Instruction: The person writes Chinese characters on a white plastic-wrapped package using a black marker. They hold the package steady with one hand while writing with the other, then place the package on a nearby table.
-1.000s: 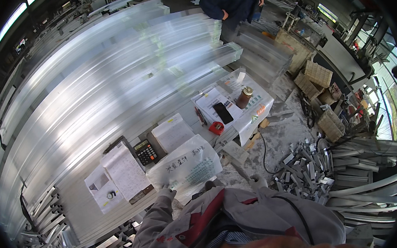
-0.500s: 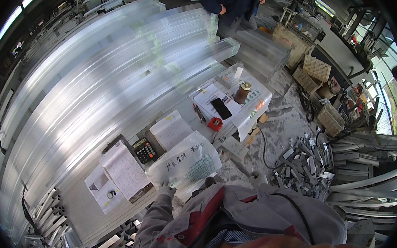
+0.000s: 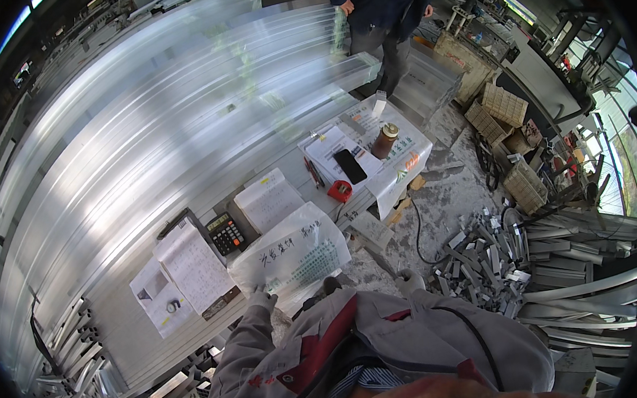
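My left hand (image 3: 263, 299), in a grey glove, is at the near edge of a white plastic sheet (image 3: 292, 250) with dark handwriting and green print. Its fingers look closed on the sheet's edge. The sheet lies over the front of the work surface, partly covering an open notebook (image 3: 268, 203). My right hand (image 3: 410, 281), also gloved, hangs low at my right side, away from the surface; its fingers are too small and hidden to read. Left of the sheet are a black calculator (image 3: 225, 234) and another open notebook (image 3: 193, 269).
A phone (image 3: 350, 166), red tape measure (image 3: 339, 191) and brown bottle (image 3: 385, 141) are at the right. Long wrapped metal profiles (image 3: 141, 130) fill the left and back. A person (image 3: 382, 14) stands beyond. Metal offcuts (image 3: 488, 260) cover the floor at right.
The view has shifted slightly, so the table things appear a little left. The other person has moved and now stands more upright by the profile ends. My hands have barely moved.
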The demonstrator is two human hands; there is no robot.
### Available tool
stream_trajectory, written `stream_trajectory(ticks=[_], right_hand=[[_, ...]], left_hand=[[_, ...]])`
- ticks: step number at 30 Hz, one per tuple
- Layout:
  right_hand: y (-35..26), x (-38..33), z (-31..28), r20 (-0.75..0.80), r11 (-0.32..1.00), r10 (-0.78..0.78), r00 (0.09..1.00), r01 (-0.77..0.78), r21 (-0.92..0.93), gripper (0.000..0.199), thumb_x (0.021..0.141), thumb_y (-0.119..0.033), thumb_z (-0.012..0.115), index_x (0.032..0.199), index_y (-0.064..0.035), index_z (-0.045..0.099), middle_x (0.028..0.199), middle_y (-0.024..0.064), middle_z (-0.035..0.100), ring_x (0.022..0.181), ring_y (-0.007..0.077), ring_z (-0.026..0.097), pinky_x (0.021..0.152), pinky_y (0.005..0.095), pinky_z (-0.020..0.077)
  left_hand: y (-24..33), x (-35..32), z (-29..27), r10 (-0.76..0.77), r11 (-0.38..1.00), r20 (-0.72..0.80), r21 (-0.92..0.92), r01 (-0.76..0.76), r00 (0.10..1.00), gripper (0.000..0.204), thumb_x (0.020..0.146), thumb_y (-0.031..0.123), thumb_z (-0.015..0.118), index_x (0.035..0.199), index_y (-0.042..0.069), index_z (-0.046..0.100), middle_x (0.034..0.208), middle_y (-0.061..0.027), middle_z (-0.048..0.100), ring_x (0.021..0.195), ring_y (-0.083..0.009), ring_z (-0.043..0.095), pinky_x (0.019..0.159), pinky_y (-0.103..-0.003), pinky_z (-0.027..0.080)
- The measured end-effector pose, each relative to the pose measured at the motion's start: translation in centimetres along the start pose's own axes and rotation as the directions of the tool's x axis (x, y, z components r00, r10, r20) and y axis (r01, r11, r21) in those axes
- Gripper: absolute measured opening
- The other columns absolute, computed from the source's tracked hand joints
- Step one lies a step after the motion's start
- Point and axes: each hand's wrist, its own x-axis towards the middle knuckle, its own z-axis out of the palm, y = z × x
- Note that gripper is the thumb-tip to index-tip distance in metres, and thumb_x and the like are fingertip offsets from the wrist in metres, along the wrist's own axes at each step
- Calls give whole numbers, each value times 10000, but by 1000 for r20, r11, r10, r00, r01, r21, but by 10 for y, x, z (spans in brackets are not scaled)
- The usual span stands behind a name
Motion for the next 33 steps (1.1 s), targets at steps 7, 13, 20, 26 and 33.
stream_trajectory(ticks=[7, 13, 20, 26, 33], right_hand=[[0, 1, -2, 22, 999, -16, 1000, 16, -31, 292, 932, -301, 789, 1162, -122, 812, 990, 136, 825, 928, 275, 793, 841, 398, 600], [-4, -3, 1, 2, 999, 10, 1000, -9, -36, 286, 926, -301, 780, 1161, -142, 807, 959, 127, 812, 904, 287, 786, 829, 394, 598], [4, 1, 5, 19, 1000, 4, 1000, -4, -14, 328, 910, -314, 792, 1195, -152, 800, 1010, 149, 823, 963, 304, 801, 872, 413, 608], [2, -2, 6, 26, 1000, 19, 999, -18, -22, 354, 900, -321, 802, 1207, -143, 802, 1037, 165, 826, 983, 315, 804, 882, 418, 611], [-7, -12, 3, 12, 1000, -13, 1000, 13, -10, 350, 907, -329, 787, 1194, -128, 804, 1058, 164, 831, 996, 329, 806, 898, 434, 615]], left_hand=[[-3, 3, 6, 25, 1000, -37, 1, -25, 999, 485, 944, 475, 743, 1125, 45, 875, 1710, -149, 509, 1623, -414, 350, 1330, -421, 320], [-8, 5, 10, 10, 998, -47, -57, -12, 999, 469, 922, 436, 786, 1122, 19, 867, 1702, -184, 507, 1612, -417, 369, 1324, -418, 332], [-9, 4, 9, 27, 999, -32, -19, -27, 999, 499, 889, 379, 834, 1133, -56, 832, 1673, -225, 527, 1595, -424, 390, 1316, -414, 343], [-7, 1, 5, 24, 998, -33, -54, -26, 999, 475, 909, 395, 812, 1108, -36, 849, 1692, -208, 510, 1590, -437, 389, 1318, -417, 336], [-3, -4, 3, 52, 994, -84, -95, -60, 995, 430, 929, 392, 770, 1005, -22, 859, 1727, -209, 462, 1598, -459, 363, 1311, -426, 348]])
